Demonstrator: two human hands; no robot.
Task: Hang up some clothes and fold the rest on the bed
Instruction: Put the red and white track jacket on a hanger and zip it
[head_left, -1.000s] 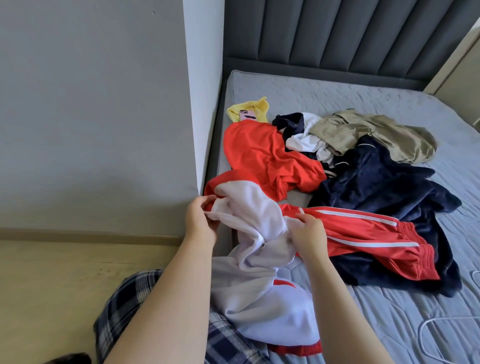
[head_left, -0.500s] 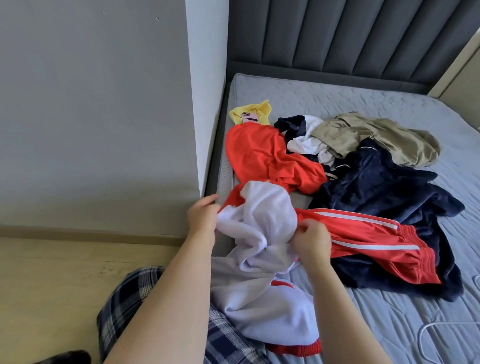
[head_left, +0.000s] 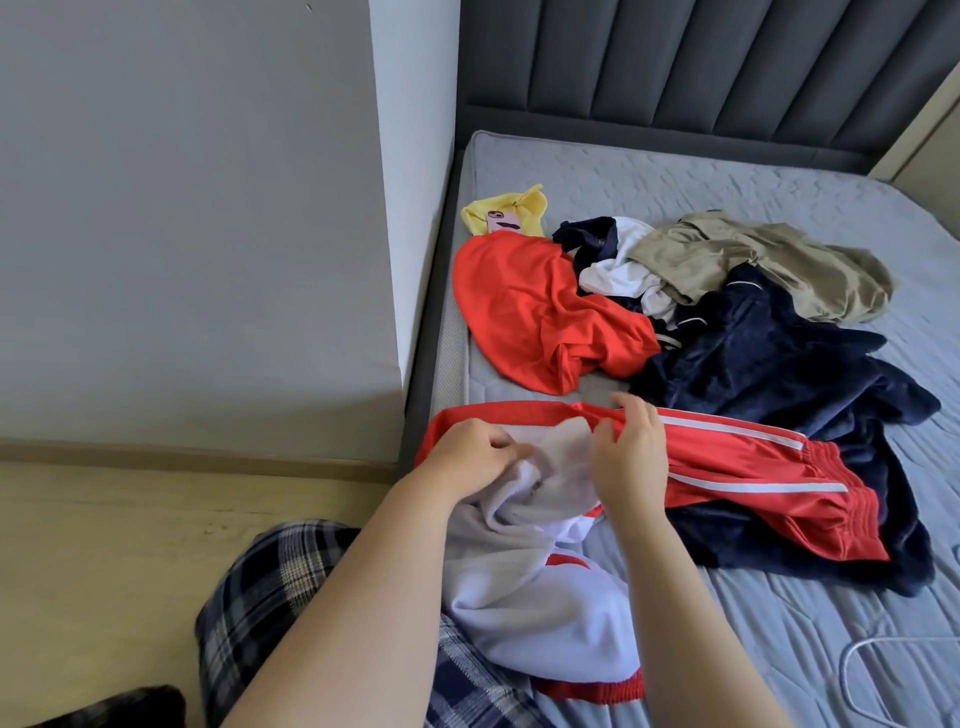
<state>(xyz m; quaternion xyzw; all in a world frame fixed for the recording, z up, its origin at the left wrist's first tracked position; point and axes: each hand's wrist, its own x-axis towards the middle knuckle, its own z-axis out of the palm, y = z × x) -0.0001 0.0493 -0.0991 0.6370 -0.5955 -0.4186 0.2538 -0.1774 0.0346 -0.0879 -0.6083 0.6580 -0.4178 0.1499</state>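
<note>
Where the leg in blue checked trousers (head_left: 249, 613) was closest, the red jacket with the soft white inside (head_left: 519, 597) hung over it and onto the edge of the grey quilted bed (head_left: 779, 649). The left hand (head_left: 470, 457) had its fingers curled, pinching the white lining. The right hand (head_left: 631, 457) pinched the red edge just beside it between thumb and fingers, with the other fingers lifted. The jacket looked bunched up and partly inside out, so the job seemed to be getting it the right way round. To do that well, both hands should hold the same edge, pull it flat and give it a shake. They should also keep the long red sleeve with white stripes (head_left: 753, 467) from dragging the fluffy dark blue clothes (head_left: 779, 374) under it. Farther off lay an orange-red shirt (head_left: 535, 312), a tan piece (head_left: 753, 260) and a yellow cloth (head_left: 519, 208), all waiting.
</note>
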